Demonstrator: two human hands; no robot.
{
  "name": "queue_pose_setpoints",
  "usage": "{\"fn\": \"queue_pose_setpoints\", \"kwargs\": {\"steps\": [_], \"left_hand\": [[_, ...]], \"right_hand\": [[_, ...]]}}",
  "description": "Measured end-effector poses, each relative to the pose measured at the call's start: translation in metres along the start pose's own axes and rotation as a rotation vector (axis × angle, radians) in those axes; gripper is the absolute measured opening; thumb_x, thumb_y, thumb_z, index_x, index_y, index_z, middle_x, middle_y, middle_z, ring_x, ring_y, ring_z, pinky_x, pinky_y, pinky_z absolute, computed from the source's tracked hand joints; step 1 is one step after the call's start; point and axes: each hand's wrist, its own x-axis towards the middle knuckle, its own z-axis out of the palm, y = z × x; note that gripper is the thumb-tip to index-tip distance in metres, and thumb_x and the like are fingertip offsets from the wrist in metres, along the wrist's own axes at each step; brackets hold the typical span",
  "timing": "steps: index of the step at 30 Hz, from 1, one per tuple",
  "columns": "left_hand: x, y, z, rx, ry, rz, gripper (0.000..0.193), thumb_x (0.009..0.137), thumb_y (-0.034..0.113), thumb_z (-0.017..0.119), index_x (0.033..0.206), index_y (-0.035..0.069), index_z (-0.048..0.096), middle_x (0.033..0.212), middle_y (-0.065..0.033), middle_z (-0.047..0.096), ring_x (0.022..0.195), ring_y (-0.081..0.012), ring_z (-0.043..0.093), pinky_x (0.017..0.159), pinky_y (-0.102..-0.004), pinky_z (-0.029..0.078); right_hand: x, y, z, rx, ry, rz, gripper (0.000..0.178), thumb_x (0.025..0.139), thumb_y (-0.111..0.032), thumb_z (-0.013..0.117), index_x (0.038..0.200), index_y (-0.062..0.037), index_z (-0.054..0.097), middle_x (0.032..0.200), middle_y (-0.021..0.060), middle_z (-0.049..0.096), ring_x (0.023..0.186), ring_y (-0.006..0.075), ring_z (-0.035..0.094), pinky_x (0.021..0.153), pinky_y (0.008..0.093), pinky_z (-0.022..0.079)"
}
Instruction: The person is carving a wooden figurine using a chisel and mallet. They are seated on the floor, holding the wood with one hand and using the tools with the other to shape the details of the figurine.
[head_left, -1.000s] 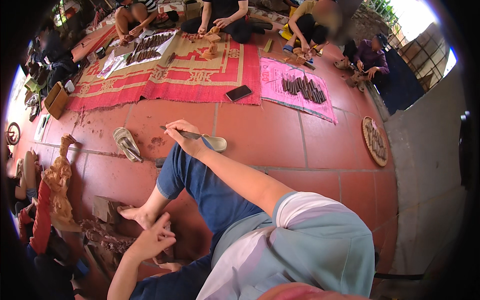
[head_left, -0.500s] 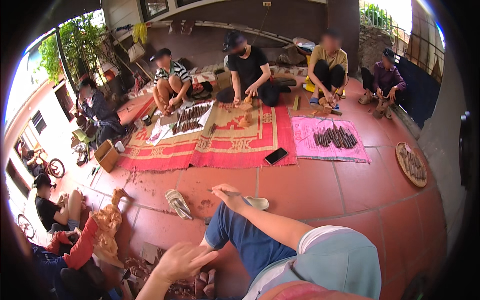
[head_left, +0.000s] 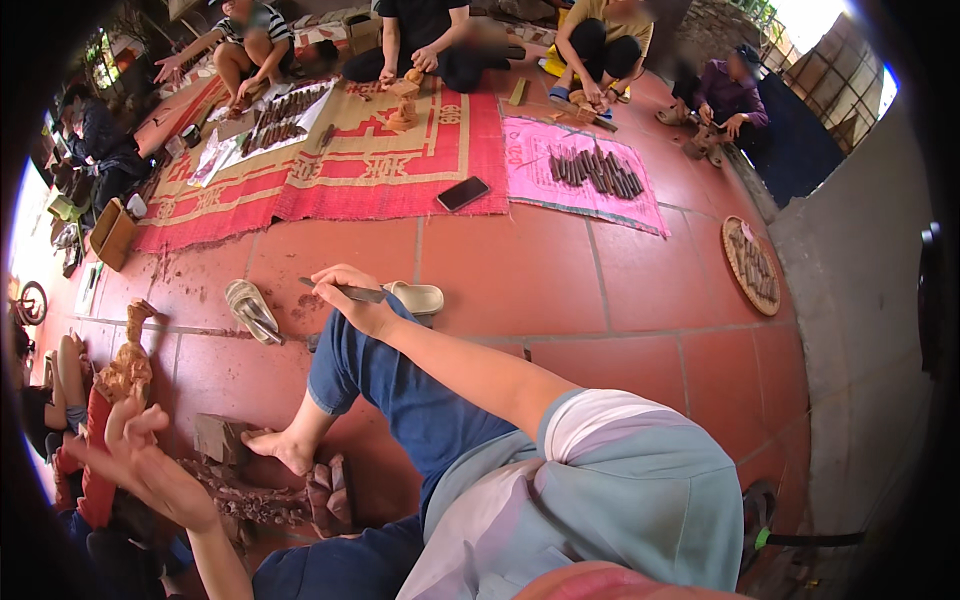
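Observation:
My right hand (head_left: 355, 302) rests at my raised knee, closed round a slim dark pointed tool (head_left: 366, 294). Its thin tip sticks out to the left of the fingers, and a flat part shows to the right. My left hand (head_left: 158, 462) is lifted at the lower left, palm turned up and fingers spread, with nothing in it. Below it, on the tiles by my bare foot, lies a dark reddish-brown wood carving (head_left: 268, 497) with knobbly relief. A wooden block (head_left: 220, 439) sits between that carving and the left hand.
At the left, a person in red sleeves sits by a pale wood carving (head_left: 125, 372). Sandals (head_left: 252, 310) lie ahead of my knee. Beyond, a red mat (head_left: 350, 205) bears a phone (head_left: 463, 194); a pink cloth (head_left: 530, 165) and a round basket (head_left: 738, 262) hold dark tools. Several people sit behind.
The view has turned right and downward, so the mat and people sit higher and further left. My left hand has swung out left and opened wider. My right hand still grips the tool.

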Motion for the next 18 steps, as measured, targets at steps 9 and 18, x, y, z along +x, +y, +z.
{"fn": "queue_pose_setpoints", "kwargs": {"steps": [9, 18], "left_hand": [[-0.006, 0.007, 0.008, 0.157, -0.836, 0.558, 0.04, 0.068, 0.006, 0.069, 0.108, 0.011, 0.07, 0.073, 0.0002, 0.062, 0.066, -0.0201, 0.061, 0.067, -0.0347, 0.052], [-0.032, 0.009, 0.018, 0.033, -0.939, 0.45, 0.042, 0.063, 0.005, 0.071, 0.104, 0.013, 0.073, 0.074, 0.0012, 0.065, 0.064, -0.019, 0.061, 0.073, -0.0362, 0.056]], "right_hand": [[0.007, 0.021, 0.004, -0.009, 0.053, -0.083, 0.017, 0.093, -0.017, 0.062, 0.088, -0.0023, 0.069, 0.102, 0.0114, 0.068, 0.097, 0.0194, 0.064, 0.088, 0.0313, 0.049], [0.006, 0.012, 0.0, -0.003, 0.01, 0.001, 0.019, 0.091, -0.018, 0.062, 0.089, -0.0005, 0.07, 0.103, 0.0121, 0.068, 0.096, 0.0187, 0.063, 0.086, 0.031, 0.048]]}}
